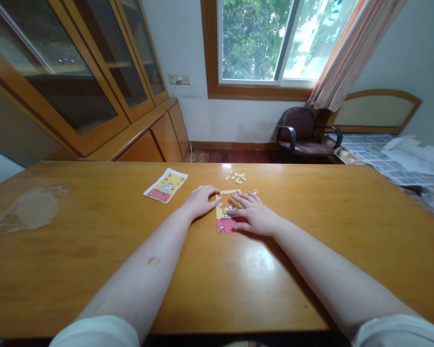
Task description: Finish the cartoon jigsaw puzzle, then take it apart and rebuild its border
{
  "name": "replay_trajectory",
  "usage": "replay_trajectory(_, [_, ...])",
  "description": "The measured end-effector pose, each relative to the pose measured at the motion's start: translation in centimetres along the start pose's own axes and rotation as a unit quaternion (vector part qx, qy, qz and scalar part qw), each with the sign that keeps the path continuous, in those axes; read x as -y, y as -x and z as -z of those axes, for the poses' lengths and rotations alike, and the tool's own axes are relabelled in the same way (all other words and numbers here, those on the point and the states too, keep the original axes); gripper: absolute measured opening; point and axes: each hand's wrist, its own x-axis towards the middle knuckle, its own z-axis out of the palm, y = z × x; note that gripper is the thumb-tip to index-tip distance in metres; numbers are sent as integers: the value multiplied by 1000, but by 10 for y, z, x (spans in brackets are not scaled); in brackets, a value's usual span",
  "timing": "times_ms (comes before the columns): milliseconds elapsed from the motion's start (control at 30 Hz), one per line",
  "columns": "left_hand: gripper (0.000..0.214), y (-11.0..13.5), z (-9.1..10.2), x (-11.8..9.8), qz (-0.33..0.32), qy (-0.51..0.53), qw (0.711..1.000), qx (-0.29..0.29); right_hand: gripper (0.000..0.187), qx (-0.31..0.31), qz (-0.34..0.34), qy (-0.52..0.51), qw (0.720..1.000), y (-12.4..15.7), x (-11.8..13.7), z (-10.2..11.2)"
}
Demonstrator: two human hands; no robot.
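Note:
A partly assembled jigsaw puzzle (224, 225), yellow above and pink below, lies flat on the wooden table (217, 289), with a gap in its upper middle where the tabletop shows. My left hand (202, 201) rests at its left edge, fingertips touching the upper left border, thumb apart from the fingers. Over the right side spreads my right hand (256, 214), fingers apart and hiding part of the picture. Beyond the puzzle sits a small pile of loose puzzle pieces (236, 177), backs up. One more loose piece (255, 192) lies just past my right fingertips.
A printed reference picture (166, 185) lies left of the puzzle. Farther left is a clear plastic bag (36, 207). Past the table stand a glass-door cabinet (104, 62), an office chair (302, 132) and a bed (394, 149).

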Motion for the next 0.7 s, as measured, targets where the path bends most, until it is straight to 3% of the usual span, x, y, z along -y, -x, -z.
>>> replay_trajectory(700, [33,0,-1,1,0,-2,1000,-2,62,30,-23,-1,999,-3,0,-6])
